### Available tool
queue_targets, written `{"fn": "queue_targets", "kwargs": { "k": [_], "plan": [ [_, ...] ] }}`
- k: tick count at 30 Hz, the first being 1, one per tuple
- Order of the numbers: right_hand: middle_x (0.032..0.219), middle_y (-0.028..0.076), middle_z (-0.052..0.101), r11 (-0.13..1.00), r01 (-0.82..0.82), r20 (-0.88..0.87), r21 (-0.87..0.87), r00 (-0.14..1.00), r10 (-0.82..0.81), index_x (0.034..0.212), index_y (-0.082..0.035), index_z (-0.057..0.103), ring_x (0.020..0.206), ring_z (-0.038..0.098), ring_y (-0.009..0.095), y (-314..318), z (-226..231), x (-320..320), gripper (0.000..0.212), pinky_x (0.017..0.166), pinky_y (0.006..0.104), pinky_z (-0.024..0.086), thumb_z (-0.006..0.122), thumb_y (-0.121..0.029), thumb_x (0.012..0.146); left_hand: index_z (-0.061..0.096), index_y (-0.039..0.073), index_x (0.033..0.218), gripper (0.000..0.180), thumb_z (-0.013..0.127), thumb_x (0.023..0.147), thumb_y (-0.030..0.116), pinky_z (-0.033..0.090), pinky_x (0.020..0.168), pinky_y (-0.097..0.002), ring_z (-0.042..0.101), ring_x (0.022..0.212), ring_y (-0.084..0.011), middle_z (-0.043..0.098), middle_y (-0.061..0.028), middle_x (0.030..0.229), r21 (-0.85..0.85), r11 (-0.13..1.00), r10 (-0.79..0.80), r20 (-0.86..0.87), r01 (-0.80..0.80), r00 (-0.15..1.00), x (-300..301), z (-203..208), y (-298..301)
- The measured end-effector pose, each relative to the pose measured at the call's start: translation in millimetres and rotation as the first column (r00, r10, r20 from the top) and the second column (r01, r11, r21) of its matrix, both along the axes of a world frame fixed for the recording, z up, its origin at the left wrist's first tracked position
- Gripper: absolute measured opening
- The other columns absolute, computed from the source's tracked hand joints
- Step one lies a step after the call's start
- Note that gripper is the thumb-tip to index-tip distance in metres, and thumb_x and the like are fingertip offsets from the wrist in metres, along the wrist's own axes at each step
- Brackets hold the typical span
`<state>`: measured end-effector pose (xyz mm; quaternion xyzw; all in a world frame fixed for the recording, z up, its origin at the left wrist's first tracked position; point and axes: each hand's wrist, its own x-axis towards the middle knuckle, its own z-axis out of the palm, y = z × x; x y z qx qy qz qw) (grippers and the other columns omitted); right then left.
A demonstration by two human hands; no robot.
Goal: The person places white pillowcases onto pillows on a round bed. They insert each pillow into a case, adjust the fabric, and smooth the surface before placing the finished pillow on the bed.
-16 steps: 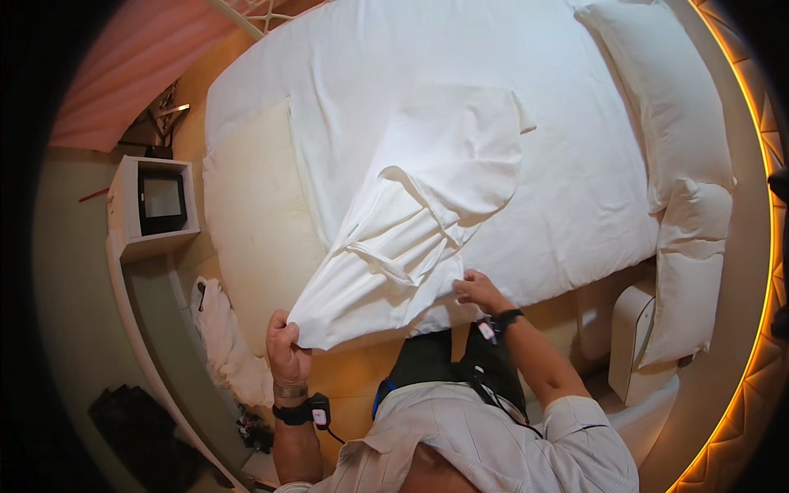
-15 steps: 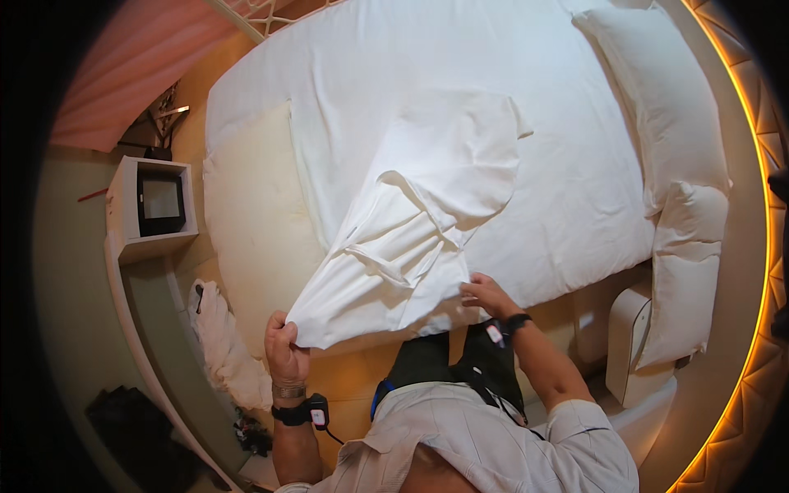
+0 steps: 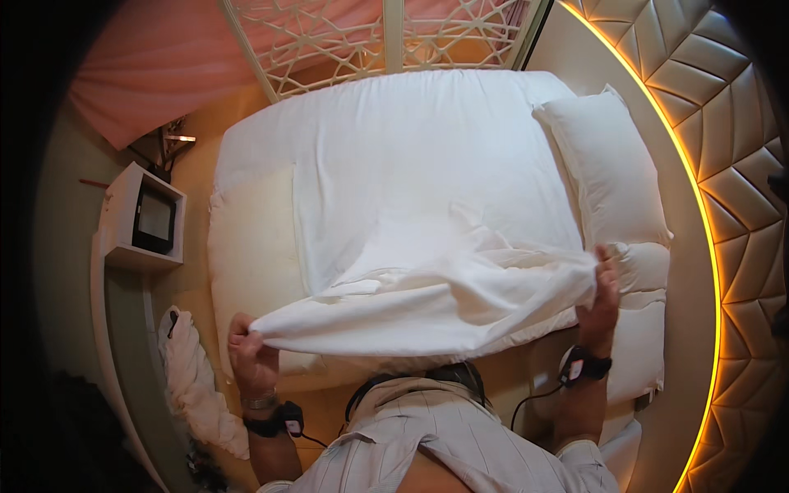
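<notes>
A white piece of bed linen (image 3: 394, 316) is stretched sideways between my hands over the near side of the bed (image 3: 427, 148). Its middle sags in loose folds; whether it is a sheet or a cover I cannot tell. My left hand (image 3: 253, 359) pinches one corner at the lower left, beside the bare cream mattress part (image 3: 255, 238). At the right, my right hand (image 3: 602, 300) grips the opposite end near the pillows, with the fingers raised and closed on the edge. Part of the linen is blurred.
White pillows (image 3: 606, 160) lie along the right side by a padded headboard wall (image 3: 740, 181). A crumpled white cloth (image 3: 193, 378) lies on the floor at the left, near a white cabinet (image 3: 119, 255). Beyond the bed stands a lattice screen (image 3: 329, 49).
My right hand has moved right and away from me, pulling the linen wide. My left hand has shifted slightly left and nearer, still holding its corner. The view has tilted toward the headboard.
</notes>
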<state>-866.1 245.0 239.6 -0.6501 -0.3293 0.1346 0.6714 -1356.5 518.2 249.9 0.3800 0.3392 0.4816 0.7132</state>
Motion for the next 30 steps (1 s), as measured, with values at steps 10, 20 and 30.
{"fn": "queue_targets", "kwargs": {
  "k": [10,20,30],
  "plan": [
    [0.113,0.009,0.070,0.974,-0.010,-0.331,0.226,0.940,0.086,0.137,-0.004,0.058,0.098,0.070,0.018,62,98,67,0.032,0.086,0.0306,0.058,0.057,-0.012,0.106,0.052,0.004,0.115,0.015,0.052,0.108,0.017,0.056,0.091,-0.0405,0.066,0.101,-0.0238,0.064,-0.0102,0.102,0.744,0.664,0.186,-0.269,0.081,0.945,25,82,21],
    [0.089,-0.002,0.060,0.998,-0.045,-0.340,0.046,0.939,0.058,0.129,-0.006,0.061,0.075,0.059,0.009,308,52,203,0.029,0.061,0.0309,0.052,0.064,-0.018,0.103,0.059,0.002,0.120,0.021,0.056,0.110,0.020,0.064,0.090,-0.0458,0.076,0.093,-0.0276,0.071,-0.0125,0.112,0.082,0.973,-0.199,-0.155,0.214,0.968,154,40,229],
    [0.100,0.006,0.069,0.905,0.052,-0.066,0.421,0.997,-0.027,0.125,-0.001,0.066,0.075,0.063,0.012,371,172,276,0.026,0.060,0.0269,0.050,0.067,-0.013,0.102,0.059,0.007,0.114,0.013,0.060,0.109,0.019,0.064,0.096,-0.0444,0.076,0.100,-0.0253,0.074,-0.0114,0.112,0.468,0.878,-0.156,0.088,0.097,0.984,222,170,308]
  ]
}}
